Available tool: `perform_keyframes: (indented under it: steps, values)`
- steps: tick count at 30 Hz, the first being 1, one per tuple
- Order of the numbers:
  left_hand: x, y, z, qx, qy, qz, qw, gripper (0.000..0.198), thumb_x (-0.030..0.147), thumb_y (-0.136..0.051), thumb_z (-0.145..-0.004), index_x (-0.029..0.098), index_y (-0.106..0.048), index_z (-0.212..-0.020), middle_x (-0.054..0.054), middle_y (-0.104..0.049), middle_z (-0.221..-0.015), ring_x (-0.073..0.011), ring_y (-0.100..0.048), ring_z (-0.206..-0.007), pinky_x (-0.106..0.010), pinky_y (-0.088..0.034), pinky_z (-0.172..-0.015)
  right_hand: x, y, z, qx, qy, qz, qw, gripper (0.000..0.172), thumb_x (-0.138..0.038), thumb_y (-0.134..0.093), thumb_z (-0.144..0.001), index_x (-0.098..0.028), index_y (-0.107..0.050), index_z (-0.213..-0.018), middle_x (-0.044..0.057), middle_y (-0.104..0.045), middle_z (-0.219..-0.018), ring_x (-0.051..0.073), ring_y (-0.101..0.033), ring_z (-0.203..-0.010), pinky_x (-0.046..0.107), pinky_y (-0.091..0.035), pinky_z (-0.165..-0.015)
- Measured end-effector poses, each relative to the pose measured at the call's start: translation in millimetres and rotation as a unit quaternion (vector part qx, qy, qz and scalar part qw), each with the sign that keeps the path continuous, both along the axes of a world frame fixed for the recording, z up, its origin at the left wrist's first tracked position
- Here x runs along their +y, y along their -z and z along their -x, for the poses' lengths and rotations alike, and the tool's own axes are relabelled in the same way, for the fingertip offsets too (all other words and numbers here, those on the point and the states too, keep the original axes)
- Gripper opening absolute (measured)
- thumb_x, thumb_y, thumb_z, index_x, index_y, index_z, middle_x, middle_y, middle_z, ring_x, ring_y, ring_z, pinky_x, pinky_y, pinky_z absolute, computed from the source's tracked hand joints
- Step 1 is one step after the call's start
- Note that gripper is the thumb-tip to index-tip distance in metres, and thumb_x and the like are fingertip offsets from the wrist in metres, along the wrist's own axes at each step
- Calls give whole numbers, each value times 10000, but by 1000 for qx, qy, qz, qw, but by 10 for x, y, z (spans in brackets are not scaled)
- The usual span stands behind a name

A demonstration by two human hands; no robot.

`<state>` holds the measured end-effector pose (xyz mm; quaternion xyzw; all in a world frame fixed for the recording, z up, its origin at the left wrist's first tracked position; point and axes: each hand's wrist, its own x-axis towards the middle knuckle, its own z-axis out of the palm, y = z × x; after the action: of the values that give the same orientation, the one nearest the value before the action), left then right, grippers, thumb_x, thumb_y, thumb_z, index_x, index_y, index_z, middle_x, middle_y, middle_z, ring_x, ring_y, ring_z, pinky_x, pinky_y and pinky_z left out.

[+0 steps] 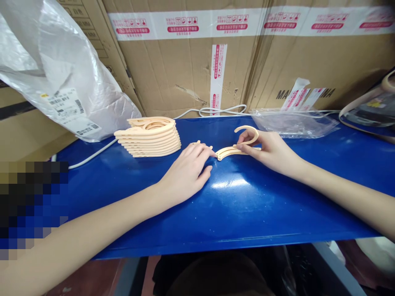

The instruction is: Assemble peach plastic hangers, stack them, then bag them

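Note:
My right hand (263, 150) pinches a cream plastic folding clothes hanger (228, 152) between thumb and fingers. Its curved hook (253, 133) rises beside those fingers, and its arm points left along the blue table. My left hand (193, 168) lies palm down just left of that arm, fingers stretched forward and thumb apart. One fingertip is at or very near the hanger's left end. Small cream tips (197, 142) show past the left fingers; most of that piece is hidden under the hand. Left of both hands stands a neat stack of matching folded hangers (149, 142).
Cardboard boxes (182, 65) with printed tape wall off the back of the blue table (216, 222). A large white plastic bag (77, 78) leans at the left. White cable (224, 110) runs along the back. Clear plastic wrap (293, 123) lies at back right, near a transparent bag (370, 107).

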<state>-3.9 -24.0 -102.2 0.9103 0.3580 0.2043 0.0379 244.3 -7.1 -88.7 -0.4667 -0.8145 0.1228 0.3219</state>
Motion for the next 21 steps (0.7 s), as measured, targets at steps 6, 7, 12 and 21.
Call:
perform_keyframes:
  steps: [6,7,12,21]
  values:
    - [-134,-28,-22,7,87,15,996,340,237,-429,-990,161,-567,-1291,-74,-529,-1422,-217,-467,-1335,-402,-403,-1115,20,34,-27,-20,-1,25,999,180,-370,-538,-889,-209,-614,-913,42,-704,-905,206,-640,-791,335,-448,-733]
    - [-146,-29,-21,12,89,22,996,355,240,-431,-991,172,-558,-1315,-68,-510,-1445,-215,-478,-1327,-399,-408,-1112,23,40,-31,-20,3,25,999,180,-370,-539,-889,-209,-617,-911,44,-708,-910,210,-644,-797,334,-450,-729]
    - [-162,-36,-14,30,71,54,996,392,269,-438,-994,200,-519,-1372,-61,-465,-1485,-227,-499,-1313,-413,-429,-1101,11,46,-22,-22,-12,14,1000,193,-386,-544,-898,-214,-621,-936,37,-713,-926,195,-654,-794,320,-456,-734]
    - [-154,-26,-17,22,76,47,996,397,248,-451,-982,170,-504,-1368,-91,-352,-1552,-238,-417,-1382,-428,-395,-1136,-52,12,18,-57,-50,49,996,220,-416,-531,-924,-210,-592,-878,22,-698,-832,177,-649,-754,299,-448,-710]
